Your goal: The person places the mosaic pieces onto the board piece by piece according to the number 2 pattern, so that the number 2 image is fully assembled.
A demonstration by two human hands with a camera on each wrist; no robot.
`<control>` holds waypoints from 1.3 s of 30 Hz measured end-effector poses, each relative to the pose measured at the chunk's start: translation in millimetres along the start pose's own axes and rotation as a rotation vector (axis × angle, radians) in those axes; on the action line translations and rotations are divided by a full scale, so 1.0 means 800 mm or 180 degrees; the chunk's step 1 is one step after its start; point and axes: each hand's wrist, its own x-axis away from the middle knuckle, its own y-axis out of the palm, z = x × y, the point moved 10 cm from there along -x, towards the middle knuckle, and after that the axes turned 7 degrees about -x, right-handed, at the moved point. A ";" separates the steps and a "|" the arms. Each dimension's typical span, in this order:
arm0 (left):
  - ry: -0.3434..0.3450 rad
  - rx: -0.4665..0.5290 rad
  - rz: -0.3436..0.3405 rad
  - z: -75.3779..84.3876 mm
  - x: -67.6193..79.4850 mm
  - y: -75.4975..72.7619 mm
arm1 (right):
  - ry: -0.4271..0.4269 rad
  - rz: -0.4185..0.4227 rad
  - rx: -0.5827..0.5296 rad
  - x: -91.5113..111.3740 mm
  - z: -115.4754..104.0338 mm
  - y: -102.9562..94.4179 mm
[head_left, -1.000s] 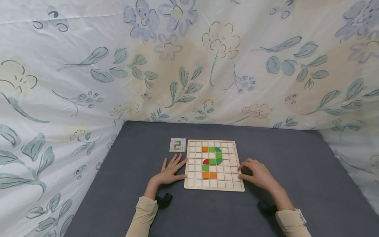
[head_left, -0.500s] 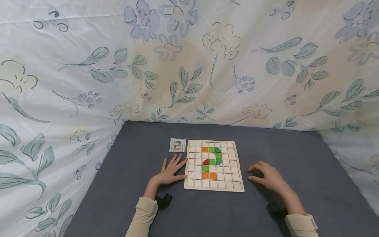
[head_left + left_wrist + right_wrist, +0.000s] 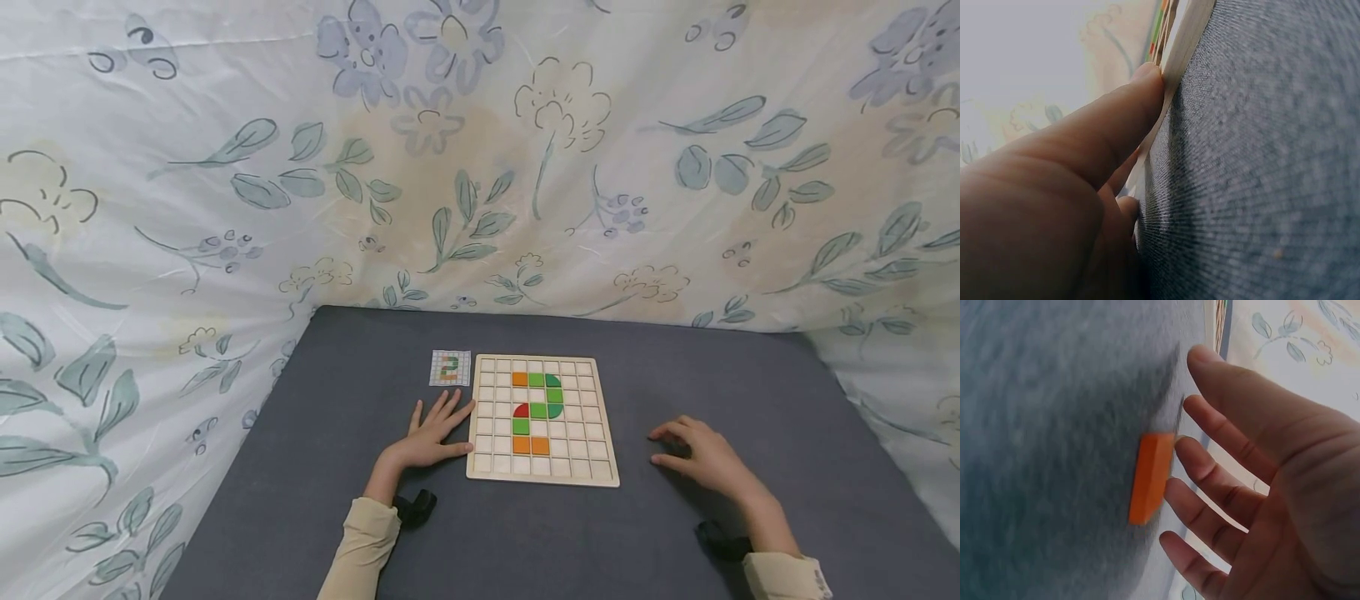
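Note:
A square wooden grid board [image 3: 551, 479] lies on the dark cloth. Coloured tiles form a "2"-like shape on it: green ones [image 3: 554, 396], dark green quarter-rounds [image 3: 555, 412], a red quarter-round [image 3: 521, 411] and orange squares [image 3: 540, 446]. My left hand [image 3: 427, 440] lies spread with fingertips and thumb at the board's left edge. To the right of the board, my right hand [image 3: 697, 450] hovers over the cloth, fingers loosely bent and thumb apart, holding nothing. In the right wrist view an orange block [image 3: 1150, 478] rests on the cloth just beyond those fingertips; the hand hides it from the head view.
A small pattern card [image 3: 450, 367] with a "2" lies by the board's upper left corner. Black cameras [image 3: 416, 507] sit on both wrists. A floral curtain [image 3: 480, 167] hangs behind and to the sides of the dark tabletop [image 3: 570, 542].
My right hand has drawn away from the board's right edge, moving right and slightly toward me. The left hand, board and tiles stay where they were.

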 end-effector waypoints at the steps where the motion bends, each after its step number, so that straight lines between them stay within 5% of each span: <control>1: 0.0005 0.0007 0.0005 0.001 0.000 0.000 | 0.0032 -0.0019 -0.0013 0.001 0.002 -0.001; 23: 0.0064 0.0101 0.0059 0.004 0.004 -0.005 | -0.0228 -0.0611 -0.0312 0.030 0.017 -0.006; 39: 0.0062 0.0065 -0.0006 0.004 0.003 -0.004 | -0.0168 -0.0328 -0.0270 0.025 0.017 -0.009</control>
